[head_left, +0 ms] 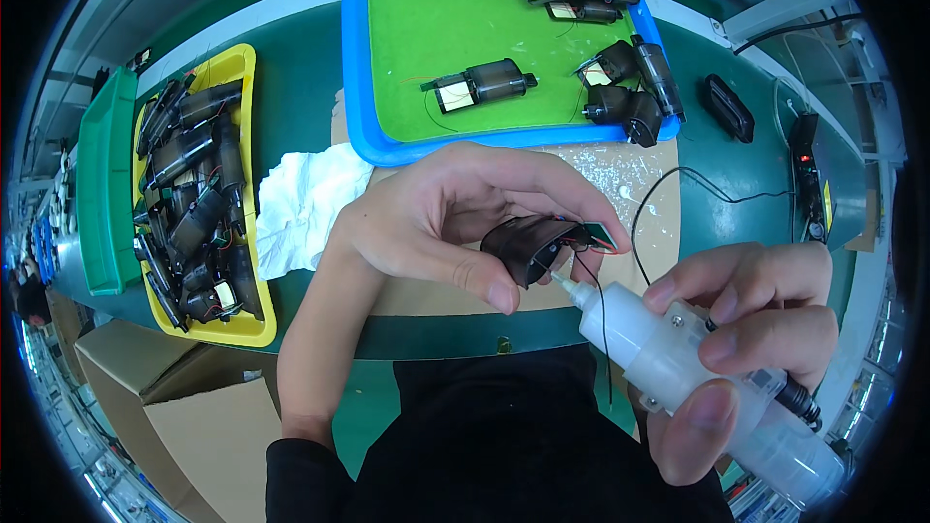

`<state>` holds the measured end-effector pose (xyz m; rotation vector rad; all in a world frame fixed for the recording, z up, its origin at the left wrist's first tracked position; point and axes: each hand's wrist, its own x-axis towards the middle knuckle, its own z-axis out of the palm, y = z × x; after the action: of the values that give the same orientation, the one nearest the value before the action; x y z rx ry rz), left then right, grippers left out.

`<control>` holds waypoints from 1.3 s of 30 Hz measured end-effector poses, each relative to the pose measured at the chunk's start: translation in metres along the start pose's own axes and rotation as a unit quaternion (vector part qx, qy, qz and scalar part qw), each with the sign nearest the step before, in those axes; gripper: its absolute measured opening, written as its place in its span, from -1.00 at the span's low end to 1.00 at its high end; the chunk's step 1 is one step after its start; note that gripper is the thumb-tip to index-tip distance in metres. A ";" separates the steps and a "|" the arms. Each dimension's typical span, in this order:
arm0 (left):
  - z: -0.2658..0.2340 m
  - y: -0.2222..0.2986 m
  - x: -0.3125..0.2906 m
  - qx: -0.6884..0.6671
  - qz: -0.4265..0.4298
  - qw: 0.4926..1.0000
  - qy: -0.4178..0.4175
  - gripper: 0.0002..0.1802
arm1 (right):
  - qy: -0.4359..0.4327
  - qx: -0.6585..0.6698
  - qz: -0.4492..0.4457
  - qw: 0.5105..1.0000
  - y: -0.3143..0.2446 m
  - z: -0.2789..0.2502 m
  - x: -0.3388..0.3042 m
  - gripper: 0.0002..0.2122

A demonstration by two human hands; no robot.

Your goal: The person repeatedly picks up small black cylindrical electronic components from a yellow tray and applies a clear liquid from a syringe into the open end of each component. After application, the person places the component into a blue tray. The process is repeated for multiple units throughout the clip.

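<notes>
Between the thumb and fingers of my left hand (426, 223) is a dark, translucent plastic housing (528, 244) with a small green circuit board and thin red and black wires at its right end. My right hand (756, 339) is closed round a white, translucent glue dispenser (635, 334), tilted with its narrow tip up and to the left. That tip is at the housing's open lower end; whether it touches cannot be told. A thin black wire hangs down across the front of the dispenser.
A blue tray (360, 68) with a green mat holds several similar housings. To the left are a yellow tray (264, 300) heaped with more, a green tray (108, 184), white cloth (310, 203) and a cardboard box (213, 436). A black case (728, 107) lies at right, near a cable.
</notes>
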<state>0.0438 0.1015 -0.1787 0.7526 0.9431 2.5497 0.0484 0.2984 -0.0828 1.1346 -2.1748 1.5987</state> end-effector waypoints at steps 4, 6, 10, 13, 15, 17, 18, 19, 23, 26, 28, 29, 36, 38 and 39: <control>-0.001 0.004 -0.007 0.009 -0.003 1.000 0.016 -0.31 | 0.058 0.054 0.014 0.997 -0.003 0.011 0.000 -0.75; -0.006 0.006 0.001 0.033 0.006 0.999 0.020 -0.32 | 0.171 0.083 0.012 0.982 -0.006 0.018 -0.013 -0.74; -0.010 0.029 0.002 0.224 0.075 0.966 0.107 -0.41 | 0.158 0.088 0.041 0.983 0.016 0.003 -0.028 -0.73; 0.010 0.067 -0.025 0.559 0.083 0.800 0.199 -0.46 | 0.046 0.039 0.108 0.992 0.052 0.016 -0.044 -0.80; 0.024 0.091 -0.044 0.630 0.055 0.728 0.266 -0.47 | 0.018 -0.018 0.151 0.988 0.068 0.021 -0.058 -0.83; 0.035 0.115 -0.074 0.717 0.029 0.610 0.336 -0.47 | 0.015 -0.013 0.160 0.987 0.082 0.019 -0.070 -0.87; 0.039 0.130 -0.090 0.764 0.016 0.528 0.370 -0.46 | 0.015 -0.011 0.168 0.986 0.084 0.017 -0.072 -0.89; 0.039 0.138 -0.106 0.744 0.013 0.496 0.448 -0.47 | 0.029 0.026 0.197 0.980 0.081 0.018 -0.071 -0.89; 0.024 0.167 -0.177 0.732 -0.014 0.305 0.609 -0.56 | 0.025 0.022 0.203 0.979 0.079 0.018 -0.067 -0.90; 0.002 0.177 -0.222 0.711 -0.047 0.239 0.660 -0.55 | 0.023 0.020 0.198 0.980 0.075 0.019 -0.063 -0.91; -0.008 0.185 -0.234 0.696 -0.061 0.294 0.652 -0.50 | 0.024 0.015 0.203 0.979 0.073 0.018 -0.061 -0.92; -0.011 0.183 -0.230 0.707 -0.078 0.308 0.632 -0.49 | 0.032 0.004 0.201 0.979 0.075 0.015 -0.061 -0.93; -0.010 0.189 -0.198 0.773 -0.125 0.207 0.586 -0.57 | 0.019 -0.038 0.174 0.984 0.076 0.009 -0.057 -0.90; -0.004 0.173 -0.138 0.772 -0.045 0.299 0.559 -0.61 | 0.022 -0.026 0.183 0.982 0.074 0.009 -0.055 -0.89; 0.003 0.158 -0.106 0.766 -0.007 0.339 0.546 -0.63 | 0.028 -0.024 0.184 0.982 0.075 0.009 -0.056 -0.89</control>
<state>0.1136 -0.0611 -0.1085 -1.1127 3.5464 0.7703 0.0376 0.3236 -0.1722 0.6927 -2.4780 1.6784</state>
